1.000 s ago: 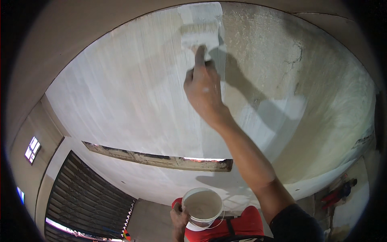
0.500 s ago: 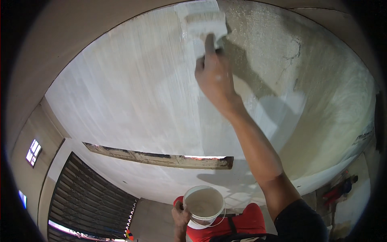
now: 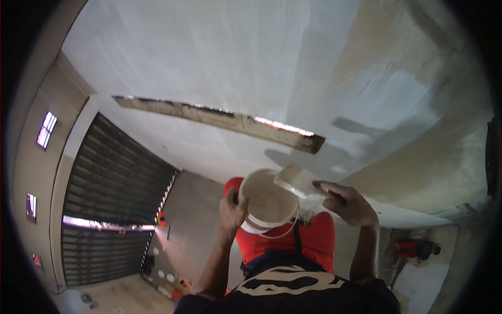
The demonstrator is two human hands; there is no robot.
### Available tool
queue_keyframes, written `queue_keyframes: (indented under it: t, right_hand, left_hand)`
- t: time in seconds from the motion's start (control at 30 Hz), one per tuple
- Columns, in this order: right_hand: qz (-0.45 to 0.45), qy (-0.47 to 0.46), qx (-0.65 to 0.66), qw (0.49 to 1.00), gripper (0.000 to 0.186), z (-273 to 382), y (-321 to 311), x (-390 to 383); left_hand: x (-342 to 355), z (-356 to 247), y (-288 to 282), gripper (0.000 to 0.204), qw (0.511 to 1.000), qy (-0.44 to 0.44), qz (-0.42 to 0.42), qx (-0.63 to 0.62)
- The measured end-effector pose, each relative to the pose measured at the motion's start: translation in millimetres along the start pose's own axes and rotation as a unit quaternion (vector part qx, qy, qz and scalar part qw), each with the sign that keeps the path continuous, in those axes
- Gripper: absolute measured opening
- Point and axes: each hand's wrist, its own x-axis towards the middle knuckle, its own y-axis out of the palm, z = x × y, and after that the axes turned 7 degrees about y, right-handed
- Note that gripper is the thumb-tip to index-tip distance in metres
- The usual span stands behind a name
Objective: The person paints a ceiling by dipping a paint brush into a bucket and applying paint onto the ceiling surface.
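My left hand (image 3: pixel 233 210) grips the rim of a white plastic bucket (image 3: pixel 271 225) with a wire handle, held in front of my red trousers. Whitish residue coats the bucket's inner wall, and liquid seems to lie at the bottom. My right hand (image 3: pixel 351 203) is closed around the handle of a wide paintbrush (image 3: pixel 298 181). Its bristles, caked with white paint, hang over the bucket's right rim. Beyond both hands rises a wall (image 3: pixel 209 57) streaked with white paint, with bare beige patches toward the right.
A long narrow slot (image 3: pixel 219 118) cuts through the wall ahead. On the left stands a dark folding metal gate (image 3: pixel 112 178). Several small items, among them an orange one (image 3: pixel 184 283), lie on the floor at lower left. Another person (image 3: pixel 417 248) in red trousers is far off at lower right.
The brush in my right hand has come down from high on the wall to the bucket. My view has tilted downward. My left hand still holds the bucket.
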Motion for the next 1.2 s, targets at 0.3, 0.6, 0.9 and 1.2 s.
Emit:
queue_keyframes:
  t: [0.3, 0.6, 0.9, 1.2]
  right_hand:
    - [0.182, -0.002, -0.371, 0.91, 0.037, -12, 58, 25]
    - [0.198, -0.097, -0.509, 0.832, 0.015, -54, 121, 77]
    - [0.029, -0.187, -0.518, 0.834, 0.009, -89, 140, 93]
    - [0.114, -0.082, -0.541, 0.829, 0.012, -89, 138, 100]
  left_hand:
    - [-20, -22, 3, 0.031, 0.999, 0.011, 0.033, -0.013]
    - [-45, -20, -4, 0.021, 0.997, 0.038, 0.061, -0.021]
    - [-39, -40, 0, 0.026, 0.994, 0.061, 0.081, 0.031]
    - [-39, -41, 5, 0.027, 0.994, 0.063, 0.083, 0.031]
